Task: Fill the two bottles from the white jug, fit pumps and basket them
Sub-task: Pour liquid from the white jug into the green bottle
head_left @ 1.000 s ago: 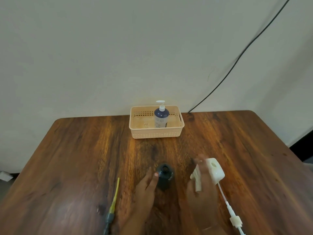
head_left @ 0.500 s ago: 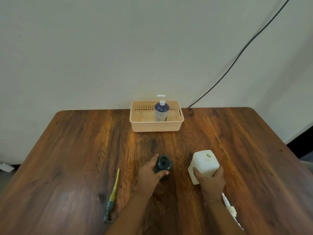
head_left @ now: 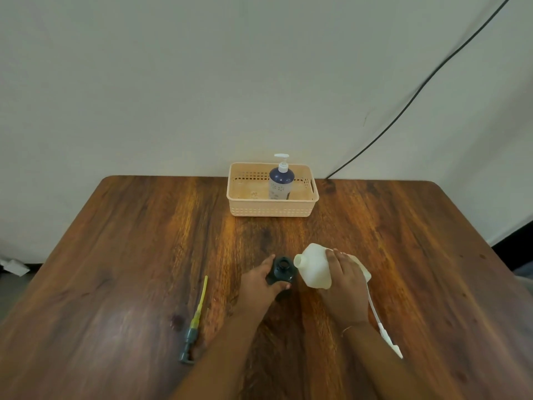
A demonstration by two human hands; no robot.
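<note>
A dark open bottle (head_left: 282, 269) stands upright on the wooden table (head_left: 144, 255), and my left hand (head_left: 259, 284) holds it around its side. My right hand (head_left: 344, 280) grips the white jug (head_left: 314, 268), tilted so that its spout lies right next to the bottle's mouth. A grey pump with a yellow tube (head_left: 196, 319) lies on the table left of my left arm. A white pump with a tube (head_left: 380, 327) lies partly under my right forearm. In the peach basket (head_left: 272, 210) at the back stands a blue bottle with a white pump (head_left: 281, 180).
The basket sits against the wall at the table's far edge. A black cable (head_left: 418, 93) runs down the wall to the right of it. The table's right edge drops off near a dark gap at the floor.
My right hand took hold of the jug, lifted it and tipped it left so its spout meets the bottle's mouth. My left hand closed around the bottle.
</note>
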